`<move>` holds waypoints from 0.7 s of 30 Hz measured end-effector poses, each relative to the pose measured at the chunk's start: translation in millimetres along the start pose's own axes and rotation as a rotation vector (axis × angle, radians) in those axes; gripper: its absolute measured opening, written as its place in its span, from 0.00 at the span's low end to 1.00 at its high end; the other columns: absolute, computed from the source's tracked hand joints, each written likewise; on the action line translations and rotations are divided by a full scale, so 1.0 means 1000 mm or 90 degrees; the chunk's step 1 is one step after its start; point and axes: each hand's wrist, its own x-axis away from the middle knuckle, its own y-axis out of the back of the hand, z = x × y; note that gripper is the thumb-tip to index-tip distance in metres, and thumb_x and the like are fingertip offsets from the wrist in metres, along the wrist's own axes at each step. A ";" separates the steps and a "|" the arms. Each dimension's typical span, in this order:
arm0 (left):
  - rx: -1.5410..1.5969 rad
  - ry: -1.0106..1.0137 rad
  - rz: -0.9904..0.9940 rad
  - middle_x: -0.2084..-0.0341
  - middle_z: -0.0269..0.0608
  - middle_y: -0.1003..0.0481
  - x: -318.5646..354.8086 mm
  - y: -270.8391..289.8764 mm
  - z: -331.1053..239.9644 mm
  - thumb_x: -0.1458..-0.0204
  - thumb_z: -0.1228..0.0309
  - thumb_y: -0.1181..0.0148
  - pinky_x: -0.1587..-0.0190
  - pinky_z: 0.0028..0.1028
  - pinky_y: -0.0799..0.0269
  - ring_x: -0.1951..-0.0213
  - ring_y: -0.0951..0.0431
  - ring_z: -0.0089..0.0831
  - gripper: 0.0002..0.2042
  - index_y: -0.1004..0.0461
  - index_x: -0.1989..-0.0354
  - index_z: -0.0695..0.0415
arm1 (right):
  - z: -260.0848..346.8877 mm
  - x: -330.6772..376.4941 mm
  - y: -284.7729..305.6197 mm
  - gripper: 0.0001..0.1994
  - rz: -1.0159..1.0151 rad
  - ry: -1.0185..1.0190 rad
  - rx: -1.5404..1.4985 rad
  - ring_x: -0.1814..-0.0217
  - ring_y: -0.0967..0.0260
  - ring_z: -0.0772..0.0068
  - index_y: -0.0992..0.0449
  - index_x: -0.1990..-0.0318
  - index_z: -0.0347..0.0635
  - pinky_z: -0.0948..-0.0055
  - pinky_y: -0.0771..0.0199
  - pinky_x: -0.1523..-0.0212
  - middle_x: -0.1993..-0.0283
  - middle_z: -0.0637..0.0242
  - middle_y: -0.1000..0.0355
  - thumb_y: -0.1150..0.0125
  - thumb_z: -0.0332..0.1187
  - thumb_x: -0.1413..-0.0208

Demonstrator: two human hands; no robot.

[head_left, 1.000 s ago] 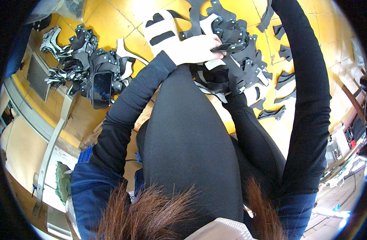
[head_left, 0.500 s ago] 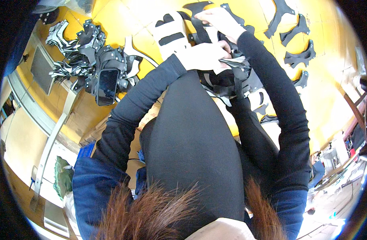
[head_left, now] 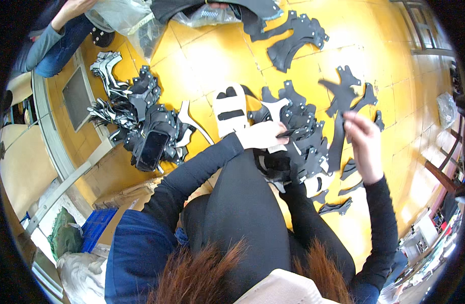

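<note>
Left hand (head_left: 263, 136) rests on the stack of black cut pieces (head_left: 298, 147) on the yellow floor (head_left: 217, 55), fingers pinched on the top piece. Right hand (head_left: 363, 144) raised beside it, fingers gripping a long black cut piece (head_left: 341, 129)

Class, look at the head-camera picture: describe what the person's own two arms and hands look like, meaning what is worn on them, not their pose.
Both arms wear long, close-fitting black sleeves that end at the wrists. The left hand and the right hand are bare: no gloves, and no rings or watch that I can make out. Near the shoulders a blue garment covers the upper arms over the black. The fingers are uncovered too.
</note>
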 end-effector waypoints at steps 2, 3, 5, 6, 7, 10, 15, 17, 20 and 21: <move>0.040 0.056 0.031 0.66 0.51 0.25 -0.002 0.007 -0.006 0.42 0.56 0.45 0.55 0.38 0.30 0.60 0.23 0.46 0.19 0.25 0.61 0.64 | -0.021 0.022 0.005 0.12 -0.001 -0.038 -0.004 0.62 0.30 0.81 0.22 0.54 0.32 0.81 0.31 0.57 0.61 0.68 0.24 0.40 0.25 0.45; 0.039 0.040 0.008 0.67 0.52 0.24 -0.005 0.001 0.005 0.42 0.56 0.44 0.58 0.38 0.29 0.62 0.23 0.46 0.19 0.25 0.61 0.64 | -0.037 0.030 0.005 0.12 0.005 -0.057 -0.012 0.62 0.29 0.81 0.22 0.54 0.32 0.81 0.31 0.57 0.62 0.68 0.23 0.40 0.24 0.46; 0.082 0.072 -0.001 0.69 0.55 0.23 -0.004 0.011 -0.014 0.42 0.55 0.44 0.60 0.38 0.29 0.64 0.22 0.47 0.21 0.24 0.62 0.65 | -0.077 0.044 0.009 0.14 0.053 -0.144 -0.047 0.58 0.29 0.80 0.23 0.52 0.34 0.79 0.30 0.55 0.57 0.67 0.24 0.39 0.25 0.46; 0.082 0.074 0.001 0.70 0.56 0.23 -0.004 0.012 -0.017 0.43 0.54 0.44 0.61 0.39 0.29 0.65 0.22 0.47 0.21 0.25 0.62 0.65 | -0.092 0.051 0.008 0.15 0.083 -0.179 0.016 0.56 0.29 0.76 0.24 0.50 0.36 0.77 0.29 0.53 0.54 0.65 0.25 0.39 0.27 0.46; 0.082 0.075 0.004 0.70 0.57 0.23 -0.005 0.013 -0.019 0.43 0.54 0.44 0.61 0.39 0.28 0.66 0.22 0.47 0.22 0.25 0.61 0.66 | -0.107 0.057 0.008 0.15 0.111 -0.214 0.080 0.54 0.28 0.73 0.24 0.49 0.37 0.75 0.29 0.51 0.51 0.63 0.26 0.38 0.28 0.45; 0.073 0.100 -0.013 0.71 0.58 0.23 0.002 0.018 -0.023 0.42 0.53 0.44 0.63 0.39 0.29 0.67 0.21 0.47 0.22 0.25 0.60 0.66 | -0.128 0.071 0.008 0.17 0.263 -0.037 0.363 0.52 0.28 0.69 0.27 0.45 0.40 0.73 0.30 0.50 0.55 0.62 0.26 0.41 0.33 0.41; 0.150 0.123 -0.060 0.77 0.46 0.24 0.003 0.023 -0.031 0.43 0.55 0.42 0.68 0.33 0.31 0.73 0.24 0.31 0.18 0.23 0.61 0.60 | -0.108 0.073 0.010 0.17 0.268 -0.135 0.270 0.52 0.27 0.70 0.28 0.45 0.39 0.72 0.29 0.49 0.50 0.62 0.25 0.41 0.32 0.41; 0.178 0.126 -0.087 0.78 0.37 0.25 0.003 0.025 -0.031 0.44 0.56 0.38 0.69 0.28 0.33 0.73 0.27 0.23 0.16 0.23 0.61 0.58 | -0.105 0.068 0.012 0.17 0.217 -0.110 0.275 0.52 0.27 0.71 0.28 0.45 0.38 0.72 0.29 0.49 0.51 0.62 0.25 0.41 0.32 0.41; 0.232 0.062 -0.116 0.78 0.33 0.27 0.004 0.032 -0.039 0.48 0.55 0.34 0.68 0.26 0.34 0.73 0.30 0.21 0.17 0.26 0.68 0.58 | -0.093 0.061 0.009 0.15 0.145 -0.011 0.300 0.54 0.26 0.66 0.26 0.48 0.36 0.70 0.29 0.50 0.55 0.59 0.24 0.40 0.27 0.44; 0.262 0.026 -0.122 0.79 0.32 0.28 0.007 0.035 -0.045 0.50 0.55 0.32 0.68 0.27 0.33 0.73 0.30 0.22 0.18 0.27 0.71 0.58 | -0.085 0.059 0.008 0.15 0.128 0.027 0.317 0.54 0.26 0.63 0.26 0.49 0.36 0.69 0.28 0.50 0.56 0.58 0.24 0.40 0.26 0.45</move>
